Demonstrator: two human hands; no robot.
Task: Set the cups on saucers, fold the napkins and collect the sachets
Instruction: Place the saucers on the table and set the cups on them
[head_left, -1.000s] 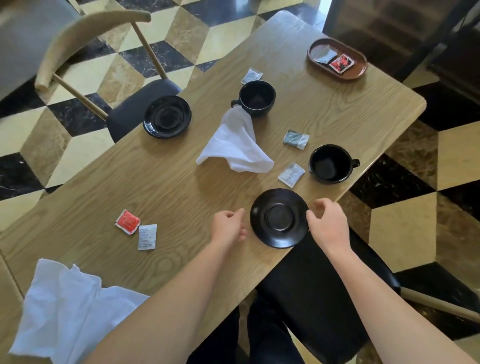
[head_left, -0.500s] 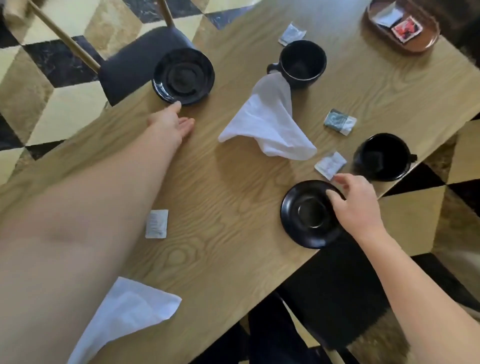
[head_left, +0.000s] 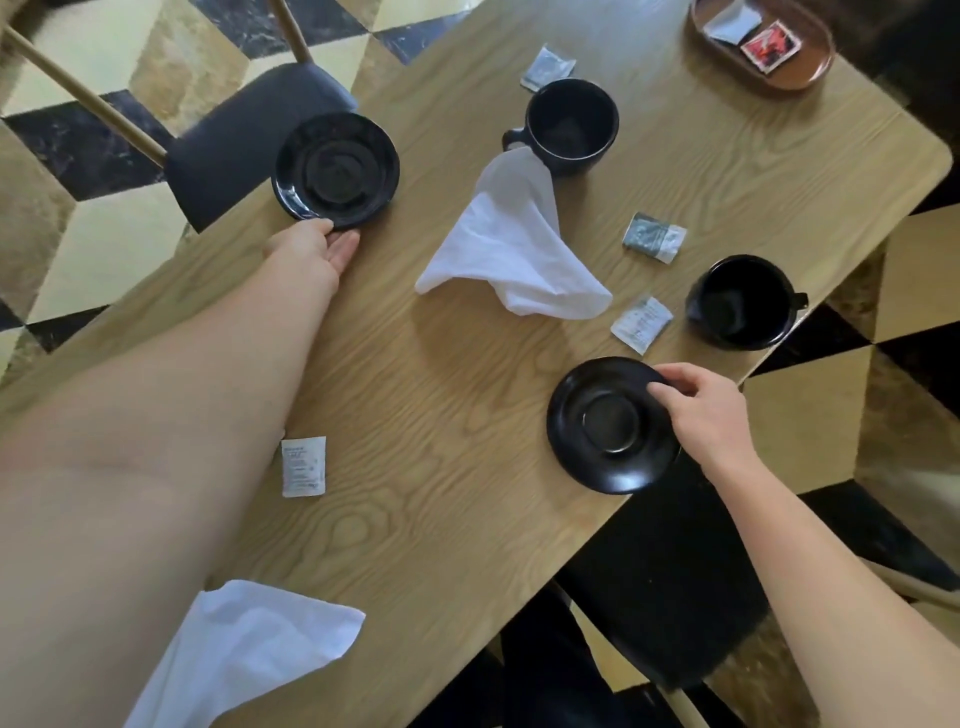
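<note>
While the right hand (head_left: 711, 415) pinches the near saucer (head_left: 613, 423) rim and the left hand (head_left: 317, 249), fingers straight, touches the far saucer (head_left: 336, 169), advice: slide each flat toward its cup. Relative to the middle napkin (head_left: 511, 254):
- cups, two: beyond (head_left: 571, 124); right (head_left: 740, 301)
- napkins, two
- loose sachets, four visible

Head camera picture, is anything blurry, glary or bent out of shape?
Head view: the left forearm looms oversized from wide-angle distortion; soft light sheen on the table near the middle napkin; black cup interiors lack detail; overall slightly soft.
</note>
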